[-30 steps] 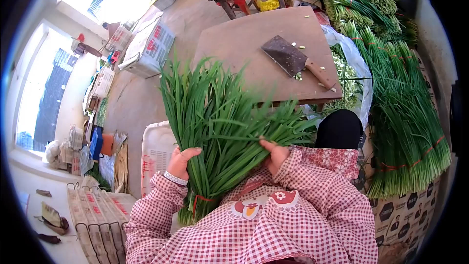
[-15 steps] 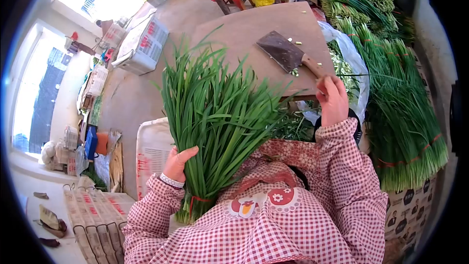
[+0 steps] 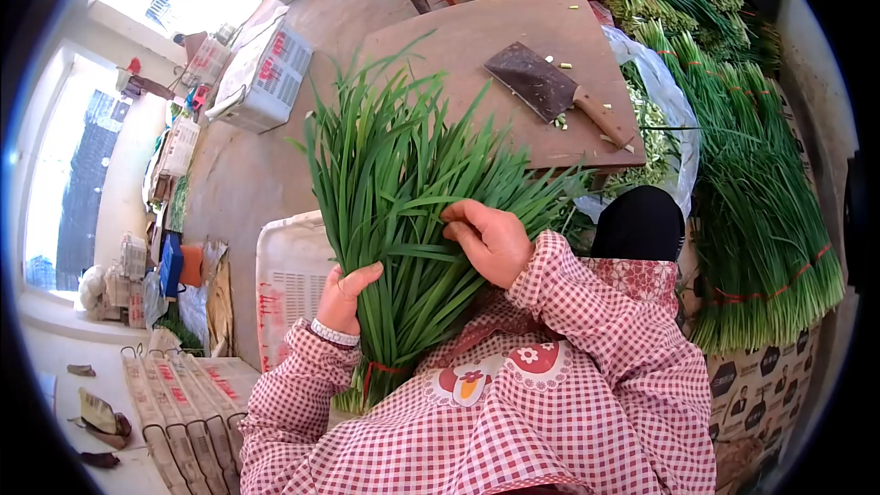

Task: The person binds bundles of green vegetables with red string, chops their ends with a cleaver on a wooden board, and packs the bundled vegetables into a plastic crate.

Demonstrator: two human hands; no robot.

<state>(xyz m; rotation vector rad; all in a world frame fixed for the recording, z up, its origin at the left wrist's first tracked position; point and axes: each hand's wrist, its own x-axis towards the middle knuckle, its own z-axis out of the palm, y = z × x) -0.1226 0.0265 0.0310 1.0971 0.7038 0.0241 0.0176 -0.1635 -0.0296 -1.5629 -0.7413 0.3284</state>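
Note:
My left hand is wrapped round the lower part of a large bunch of green garlic chives, its thumb lying across the leaves. A red band ties the bunch near the pale stem ends, just below that hand. The leaves fan out upward and to the right. On the right side of the bunch, my right hand has thumb and forefinger pinched at a leaf among the others. A cleaver with a wooden handle lies beyond both hands, untouched.
The cleaver rests on a brown table with cut stem bits. Beside it, a plastic bag holds trimmings. Banded chives are piled at the right. White crates stand at left, one crate beside the bunch.
My right hand has moved left and down, from beside the cleaver's handle to the bunch. A thin leaf stays behind across the plastic bag. My left hand keeps its hold.

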